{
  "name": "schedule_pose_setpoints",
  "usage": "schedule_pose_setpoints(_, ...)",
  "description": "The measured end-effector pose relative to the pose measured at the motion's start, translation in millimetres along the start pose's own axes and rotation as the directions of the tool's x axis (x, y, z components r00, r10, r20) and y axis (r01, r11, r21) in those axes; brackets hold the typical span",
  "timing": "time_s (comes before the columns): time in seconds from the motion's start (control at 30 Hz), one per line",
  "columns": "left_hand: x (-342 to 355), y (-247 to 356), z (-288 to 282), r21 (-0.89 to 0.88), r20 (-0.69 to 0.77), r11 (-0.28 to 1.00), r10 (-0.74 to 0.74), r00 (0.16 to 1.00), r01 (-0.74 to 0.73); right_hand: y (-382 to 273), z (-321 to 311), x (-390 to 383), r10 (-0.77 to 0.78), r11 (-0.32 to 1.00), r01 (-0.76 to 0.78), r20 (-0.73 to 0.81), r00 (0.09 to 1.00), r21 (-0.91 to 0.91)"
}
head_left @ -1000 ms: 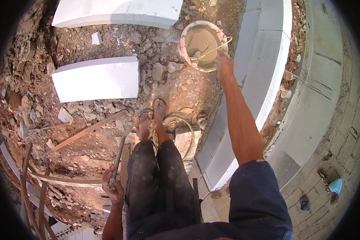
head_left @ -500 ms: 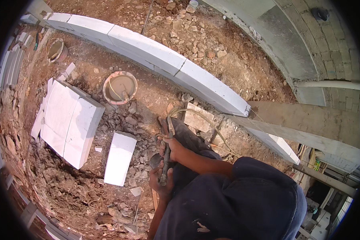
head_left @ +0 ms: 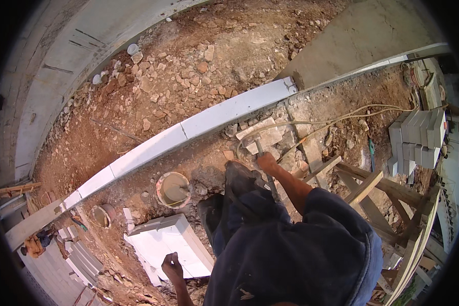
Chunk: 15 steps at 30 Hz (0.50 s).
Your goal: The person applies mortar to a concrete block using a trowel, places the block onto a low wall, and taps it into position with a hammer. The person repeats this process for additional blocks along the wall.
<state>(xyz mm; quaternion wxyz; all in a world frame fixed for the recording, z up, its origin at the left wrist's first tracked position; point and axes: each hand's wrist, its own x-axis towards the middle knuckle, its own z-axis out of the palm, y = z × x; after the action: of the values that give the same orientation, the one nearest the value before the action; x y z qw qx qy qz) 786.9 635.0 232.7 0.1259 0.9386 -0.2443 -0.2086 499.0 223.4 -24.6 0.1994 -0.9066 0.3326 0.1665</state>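
My right hand grips a long dark rod-like tool, held out over the ground beside a pale stone slab. What the tool's far end is cannot be made out. Close by it runs a thin yellowish hose. My left hand is off the tool, its fingers loosely bent and slightly apart, with nothing visible in them. Below that hand lies a stack of white blocks. My dark trousers and shoes show between the two arms.
A low wall of white blocks curves across in front. A bucket of grey slurry and another bucket stand at left. Wooden trestle timbers and stacked grey blocks are at right. Rubble covers ground beyond the wall.
My left hand has let go of the tool and swung out left. My right hand still holds it, further forward and right. The whole view has turned toward the right.
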Motion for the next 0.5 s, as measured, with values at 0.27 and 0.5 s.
schedule_pose_setpoints(0.27,254.9,145.4,113.4,0.045,0.088,0.825,0.559,0.825,-0.564,5.2,37.1,-100.4,0.732,-0.008,-0.879,0.601,0.319,0.476)
schedule_pose_setpoints(0.5,350.4,204.6,175.8,0.2,0.503,0.739,0.486,0.714,-0.644,-113.4,91.5,-205.0,0.769,-0.322,-0.816,0.636,0.071,0.48)
